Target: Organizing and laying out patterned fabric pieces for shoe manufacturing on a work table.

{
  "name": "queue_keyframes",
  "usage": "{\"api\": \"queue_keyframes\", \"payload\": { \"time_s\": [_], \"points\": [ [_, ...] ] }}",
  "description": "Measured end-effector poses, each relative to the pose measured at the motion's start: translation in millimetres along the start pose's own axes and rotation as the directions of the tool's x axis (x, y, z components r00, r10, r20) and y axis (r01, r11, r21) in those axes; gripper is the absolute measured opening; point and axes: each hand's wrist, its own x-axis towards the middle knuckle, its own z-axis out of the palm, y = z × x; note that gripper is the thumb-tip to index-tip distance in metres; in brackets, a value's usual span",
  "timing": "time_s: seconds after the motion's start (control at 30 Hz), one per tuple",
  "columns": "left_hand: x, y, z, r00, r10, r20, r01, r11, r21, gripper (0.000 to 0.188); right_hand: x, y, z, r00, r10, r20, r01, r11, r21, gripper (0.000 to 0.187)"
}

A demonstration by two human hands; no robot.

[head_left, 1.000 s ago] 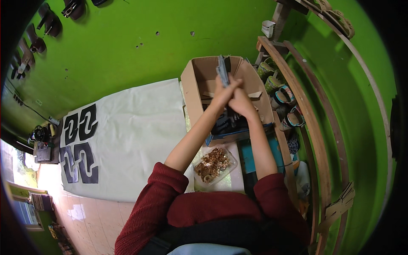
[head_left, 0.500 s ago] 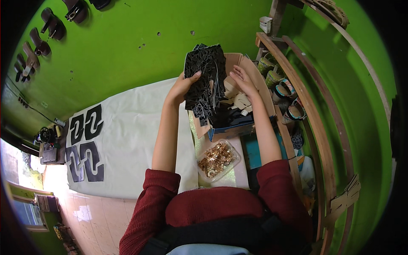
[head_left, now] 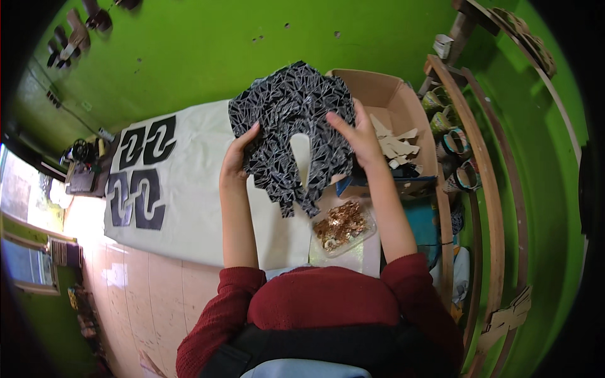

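Observation:
Between my hands hangs a black piece of sheet material point(head_left: 271, 148) with a silvery broken-line pattern. It is spread open, with a rounded slot near its middle and ragged strips at its lower end. My left hand point(head_left: 238, 154) grips its left edge, thumb on top. On the right edge my right hand point(head_left: 362, 138) holds it, thumb also on the upper face. The fingers beneath are mostly hidden. Right behind the piece stands an open cardboard box point(head_left: 406, 94) containing beige scraps point(head_left: 396, 143) and dark material.
Dark cut-out shapes point(head_left: 135, 198) lie on the white-covered table point(head_left: 195, 189). A clear tub of gold-coloured bits point(head_left: 343, 225) sits near my body. Wooden racks point(head_left: 485, 195) with patterned footwear point(head_left: 455, 145) rise at right. Sandals point(head_left: 79, 31) hang on the green wall.
The patterned piece has left the box and moved left, opening out so its slot shows. My right hand, empty over the box before, now grips it. The view has shifted left.

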Motion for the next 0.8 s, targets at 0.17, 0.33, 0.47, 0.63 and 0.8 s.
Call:
{"api": "queue_keyframes", "payload": {
  "time_s": [0.17, 0.33, 0.47, 0.63, 0.8],
  "points": [
    [-63, -14, -76, 0.942, 0.107, -0.318, 0.013, 0.936, 0.351, 0.035, -73, 66, 68, 0.999, 0.014, -0.045, -0.029, 0.934, -0.357, 0.057],
    [-81, -81, -155, 0.911, 0.065, -0.407, 0.118, 0.906, 0.407, 0.042, -132, 171, 74, 0.967, 0.202, -0.155, -0.255, 0.757, -0.601, 0.064],
    [-88, -108, -186, 0.916, 0.383, -0.123, 0.032, 0.235, 0.971, 0.058, -147, 168, 81, 0.956, 0.278, -0.095, -0.234, 0.524, -0.819, 0.067],
    [-100, -104, -167, 0.876, 0.482, 0.016, -0.146, 0.233, 0.961, 0.045, -153, 164, 86, 0.980, 0.175, -0.098, -0.141, 0.256, -0.956, 0.061],
    [-110, -86, -174, 0.861, 0.474, 0.185, -0.309, 0.197, 0.930, 0.025, -144, 167, 101, 0.984, 0.118, -0.137, -0.165, 0.276, -0.947, 0.070]
  ]
}}
